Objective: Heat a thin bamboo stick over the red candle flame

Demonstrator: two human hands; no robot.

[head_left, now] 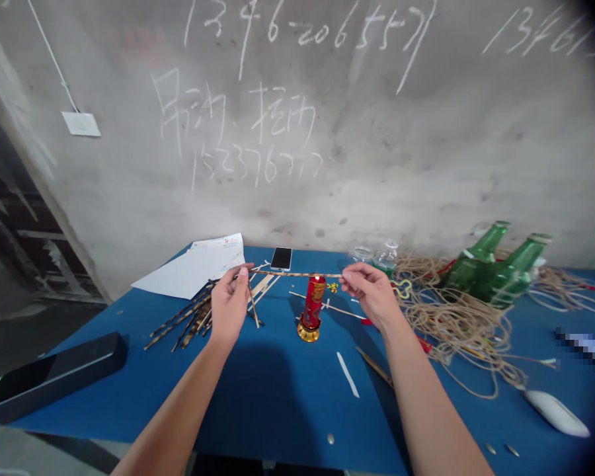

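Note:
A thin brown stick (292,274) is stretched level between my two hands. My left hand (231,305) pinches its left end, and my right hand (369,291) pinches the right end. Under the stick's right half stands a lit red candle (314,299) with gold markings on a gold base (308,332). The stick passes at the height of the flame; whether it touches the flame I cannot tell. Beside and behind my left hand lies a bundle of dark sticks (193,322), partly hidden by the hand. Pale strips (264,285) lie behind it.
White paper sheets (188,270) and a phone (281,258) lie near the wall. Tangled cord (456,330) and green bottles (513,271) occupy the right side. A black box-like device (59,377) is at left. A white strip (348,374) and tweezers-like tool (374,367) lie in front.

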